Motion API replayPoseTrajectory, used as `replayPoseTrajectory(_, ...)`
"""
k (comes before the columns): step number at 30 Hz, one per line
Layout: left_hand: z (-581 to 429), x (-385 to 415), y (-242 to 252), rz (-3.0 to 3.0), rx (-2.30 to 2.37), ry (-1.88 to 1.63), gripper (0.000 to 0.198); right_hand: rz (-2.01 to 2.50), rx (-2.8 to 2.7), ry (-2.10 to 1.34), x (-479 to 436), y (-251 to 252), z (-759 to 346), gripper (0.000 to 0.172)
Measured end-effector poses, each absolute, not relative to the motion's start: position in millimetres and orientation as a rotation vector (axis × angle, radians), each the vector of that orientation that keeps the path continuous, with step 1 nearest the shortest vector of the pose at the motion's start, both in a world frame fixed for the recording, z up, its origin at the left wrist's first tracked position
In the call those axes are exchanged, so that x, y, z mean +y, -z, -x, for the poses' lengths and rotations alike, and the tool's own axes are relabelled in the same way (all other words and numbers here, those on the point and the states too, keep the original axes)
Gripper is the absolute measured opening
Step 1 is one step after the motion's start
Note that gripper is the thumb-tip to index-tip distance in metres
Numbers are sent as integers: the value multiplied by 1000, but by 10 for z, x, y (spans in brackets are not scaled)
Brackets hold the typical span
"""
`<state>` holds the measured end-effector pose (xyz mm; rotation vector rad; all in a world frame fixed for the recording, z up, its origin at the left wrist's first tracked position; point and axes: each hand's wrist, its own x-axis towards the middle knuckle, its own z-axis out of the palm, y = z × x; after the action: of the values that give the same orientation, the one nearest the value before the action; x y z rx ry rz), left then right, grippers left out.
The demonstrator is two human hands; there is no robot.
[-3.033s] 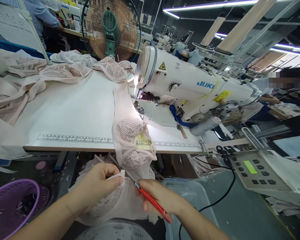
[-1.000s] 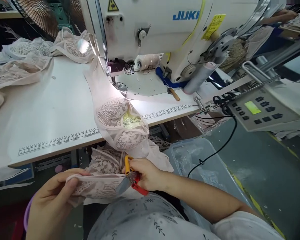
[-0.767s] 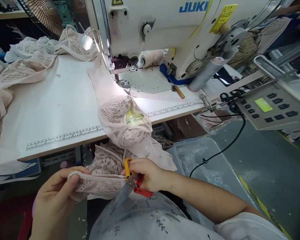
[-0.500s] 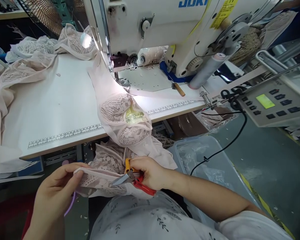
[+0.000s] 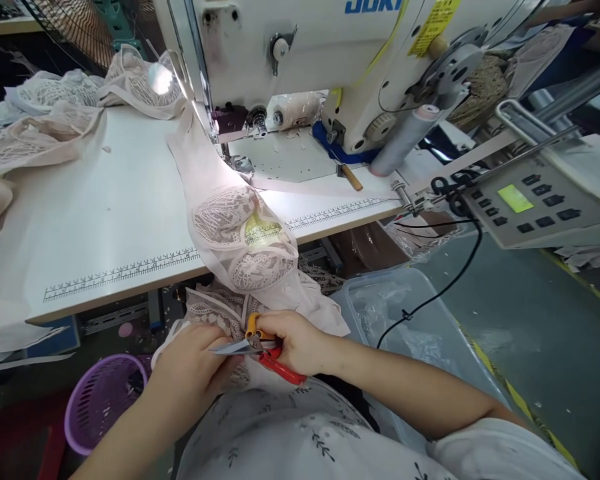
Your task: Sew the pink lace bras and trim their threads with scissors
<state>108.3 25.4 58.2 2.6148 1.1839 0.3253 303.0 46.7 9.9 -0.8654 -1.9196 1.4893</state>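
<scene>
My right hand is wrapped round scissors with red and orange handles, their blades pointing left across my left hand's fingertips. Over my lap, my left hand pinches a beige lace bra; its fingers cover much of the gripped edge. Whether the blades touch the fabric I cannot tell. Another pale lace bra hangs over the table's front edge, and its upper strip runs up to the sewing machine near the needle area.
More lace bras lie along the left of the white table, which has a printed ruler at its front. Below are a purple basket and a clear plastic bin. A control panel stands at right, its black cable hanging down.
My left hand has moved right along the bra, close to the scissor blades, and the purple basket now shows. My right hand keeps its hold on the scissors. The view has shifted slightly.
</scene>
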Motion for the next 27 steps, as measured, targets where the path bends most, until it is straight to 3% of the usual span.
replayPoseTrajectory(7,-981,290,-487,-2339,1105,-429,20,684,-1994,-1387,518,-95,-3195,19)
replayPoseTrajectory(11,-980,328,-492,-2290,1077,-377,23,685,-2103,-1395,553,-125,-3203,7)
replayPoseTrajectory(17,-1005,372,-552,-2396,997,-385,31,733,-2199,-1307,565,-116,-3154,23)
replayPoseTrajectory(27,-948,326,-513,-2403,979,-345,20,998,-2097,-1636,507,-189,-3103,40)
